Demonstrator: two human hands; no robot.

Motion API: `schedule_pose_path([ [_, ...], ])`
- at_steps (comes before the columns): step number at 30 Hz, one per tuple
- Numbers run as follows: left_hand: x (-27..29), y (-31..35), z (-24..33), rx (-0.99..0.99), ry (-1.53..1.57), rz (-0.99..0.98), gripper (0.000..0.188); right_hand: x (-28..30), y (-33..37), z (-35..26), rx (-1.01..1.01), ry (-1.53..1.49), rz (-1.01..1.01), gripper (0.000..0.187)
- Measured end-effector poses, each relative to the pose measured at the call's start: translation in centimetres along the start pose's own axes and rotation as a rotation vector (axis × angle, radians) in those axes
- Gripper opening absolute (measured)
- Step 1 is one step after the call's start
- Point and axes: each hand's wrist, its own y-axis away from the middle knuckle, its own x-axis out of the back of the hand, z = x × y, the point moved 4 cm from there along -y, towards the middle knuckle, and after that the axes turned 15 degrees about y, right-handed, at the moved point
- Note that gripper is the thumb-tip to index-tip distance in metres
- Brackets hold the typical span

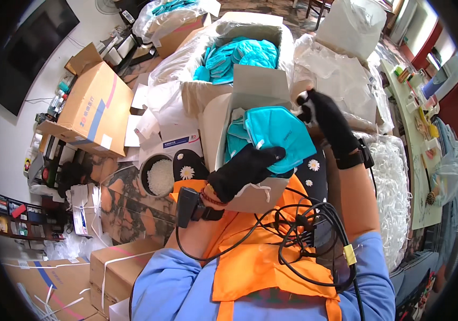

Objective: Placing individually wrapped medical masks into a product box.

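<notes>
My left hand (pixel 247 172), in a black glove, is closed on a teal folded face mask (pixel 279 136), its thumb across the lower edge. A small white piece (pixel 260 144) shows on the mask near my fingers. The mask is held over an open white carton (pixel 215 134) in my lap, where more teal masks (pixel 235 140) show behind it. To the right of the mask is my black-gloved right hand (pixel 322 112), raised with its fingers bent together around something white at their tips, too small to name.
Beyond the carton, a plastic-lined box (pixel 186 72) holds a heap of teal masks. A dark round bin (pixel 144 179) with white bits stands left. At right lies a clear bag of white straps (pixel 389 198). Black cables (pixel 293 230) loop over my lap; a brown carton (pixel 92 104) stands far left.
</notes>
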Motion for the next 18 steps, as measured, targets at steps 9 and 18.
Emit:
schedule_pose_path([
  [9, 3.5, -0.8, 0.9, 0.256, -0.075, 0.003, 0.029, -6.7, 4.2, -1.0, -0.284, -0.096, -0.455, 0.038],
  [18, 5.3, 0.8, 2.9, -0.436, -0.695, 0.585, 0.039, -7.6, 4.0, 0.1, -0.181, -0.403, 0.08, 0.031],
])
